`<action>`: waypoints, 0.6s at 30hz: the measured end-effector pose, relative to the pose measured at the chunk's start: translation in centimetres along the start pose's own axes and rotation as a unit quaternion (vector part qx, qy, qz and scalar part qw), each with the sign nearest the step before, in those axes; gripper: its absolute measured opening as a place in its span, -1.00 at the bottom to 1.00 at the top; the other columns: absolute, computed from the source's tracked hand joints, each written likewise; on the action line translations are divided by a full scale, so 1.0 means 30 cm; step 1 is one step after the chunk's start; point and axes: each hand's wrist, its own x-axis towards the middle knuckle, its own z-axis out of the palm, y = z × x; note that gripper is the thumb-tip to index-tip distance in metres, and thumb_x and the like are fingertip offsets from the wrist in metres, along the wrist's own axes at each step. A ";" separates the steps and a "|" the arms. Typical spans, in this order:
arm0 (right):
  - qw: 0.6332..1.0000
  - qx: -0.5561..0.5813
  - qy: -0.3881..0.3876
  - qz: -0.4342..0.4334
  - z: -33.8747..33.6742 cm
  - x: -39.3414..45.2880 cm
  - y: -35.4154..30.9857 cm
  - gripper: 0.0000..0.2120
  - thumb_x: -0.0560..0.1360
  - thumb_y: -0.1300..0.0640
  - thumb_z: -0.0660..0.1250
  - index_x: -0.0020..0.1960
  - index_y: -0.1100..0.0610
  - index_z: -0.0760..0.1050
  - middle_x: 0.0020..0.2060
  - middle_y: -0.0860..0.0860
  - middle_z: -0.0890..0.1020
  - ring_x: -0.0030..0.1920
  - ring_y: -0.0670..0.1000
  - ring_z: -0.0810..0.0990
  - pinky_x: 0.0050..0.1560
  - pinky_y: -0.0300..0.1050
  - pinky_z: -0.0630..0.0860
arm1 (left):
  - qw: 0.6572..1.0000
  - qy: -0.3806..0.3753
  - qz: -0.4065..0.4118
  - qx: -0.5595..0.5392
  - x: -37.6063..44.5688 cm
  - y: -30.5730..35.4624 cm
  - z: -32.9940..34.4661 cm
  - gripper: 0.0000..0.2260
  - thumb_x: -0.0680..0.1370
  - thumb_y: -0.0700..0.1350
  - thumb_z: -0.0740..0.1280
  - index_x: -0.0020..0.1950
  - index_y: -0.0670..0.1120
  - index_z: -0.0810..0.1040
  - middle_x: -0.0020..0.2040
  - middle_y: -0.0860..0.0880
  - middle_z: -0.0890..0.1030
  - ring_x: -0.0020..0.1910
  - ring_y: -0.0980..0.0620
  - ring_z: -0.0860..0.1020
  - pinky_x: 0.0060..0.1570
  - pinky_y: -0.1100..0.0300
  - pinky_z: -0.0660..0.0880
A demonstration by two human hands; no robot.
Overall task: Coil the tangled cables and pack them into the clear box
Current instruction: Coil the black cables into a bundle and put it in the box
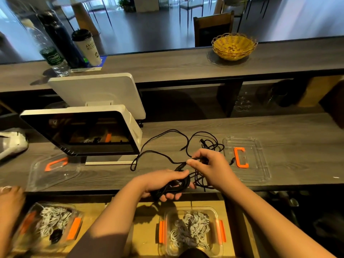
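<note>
My left hand (163,181) grips a bundle of coiled black cable (172,187) at the counter's front edge. My right hand (208,164) pinches a strand of the same black cable just above the bundle. The loose rest of the black cable (167,135) trails in tangled loops across the grey counter toward the screen. A clear box (216,213) with orange latches sits below the counter and holds white and grey coils. A second clear box (74,208) with white and black coils sits lower left.
A clear lid (260,164) with an orange handle lies right of my hands; another clear lid (37,175) lies at left. A white point-of-sale screen (83,135) stands at left. A yellow wicker basket (233,46), a cup and bottles sit on the upper shelf. Another person's hand (10,196) shows at far left.
</note>
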 end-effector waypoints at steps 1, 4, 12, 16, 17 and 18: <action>1.000 0.005 0.005 0.005 -0.003 0.004 0.004 -0.95 0.53 0.00 0.38 -0.09 -0.05 0.58 -0.25 -0.04 0.61 -0.24 -0.09 0.55 -0.20 -0.17 0.51 | 1.000 -0.019 -0.007 0.012 -0.003 0.000 0.000 -0.47 0.61 0.30 0.14 0.37 -0.04 0.53 -0.23 0.01 0.55 -0.36 0.14 0.40 -0.47 0.37 0.38; 1.000 0.007 0.014 0.014 -0.008 0.010 0.015 -0.92 0.58 0.02 0.32 -0.06 -0.04 0.58 -0.26 -0.12 0.59 -0.25 -0.21 0.52 -0.20 -0.29 0.42 | 0.999 -0.028 0.020 -0.040 0.002 -0.004 0.018 -0.49 0.63 0.27 0.10 0.39 -0.02 0.51 -0.19 -0.02 0.57 -0.35 0.13 0.43 -0.44 0.34 0.39; 0.997 -0.012 0.031 0.063 0.010 -0.007 0.032 -0.74 0.68 0.03 0.12 -0.09 0.07 0.51 -0.34 -0.06 0.51 -0.37 -0.17 0.46 -0.39 -0.31 0.37 | 0.940 0.104 0.166 -0.280 0.055 0.017 0.091 -0.52 0.62 0.25 0.09 0.34 0.01 0.56 -0.10 -0.14 0.63 -0.24 0.01 0.53 -0.35 0.23 0.44; 0.997 -0.023 -0.016 0.067 0.035 -0.025 0.033 -0.70 0.68 0.01 0.10 -0.09 0.03 0.54 -0.25 -0.02 0.59 -0.22 -0.08 0.54 -0.18 -0.14 0.46 | 0.889 0.190 0.206 -0.362 0.072 0.034 0.098 -0.52 0.65 0.23 0.05 0.36 0.01 0.55 0.04 -0.14 0.68 -0.05 -0.05 0.62 -0.15 0.14 0.54; 0.997 -0.016 -0.027 0.066 0.047 -0.030 0.031 -0.71 0.68 -0.01 0.11 -0.08 0.01 0.55 -0.23 -0.03 0.61 -0.21 -0.09 0.56 -0.15 -0.12 0.48 | 0.879 0.202 0.213 -0.375 0.077 0.037 0.100 -0.52 0.66 0.23 0.04 0.36 0.03 0.56 0.14 -0.15 0.67 0.08 -0.08 0.63 -0.05 0.10 0.57; 0.997 -0.008 -0.036 0.065 0.056 -0.034 0.029 -0.71 0.68 -0.01 0.11 -0.06 0.01 0.56 -0.23 -0.04 0.62 -0.21 -0.12 0.56 -0.15 -0.13 0.49 | 0.868 0.205 0.219 -0.396 0.081 0.041 0.107 -0.53 0.66 0.24 0.04 0.36 0.05 0.57 0.21 -0.16 0.65 0.19 -0.10 0.62 0.04 0.06 0.58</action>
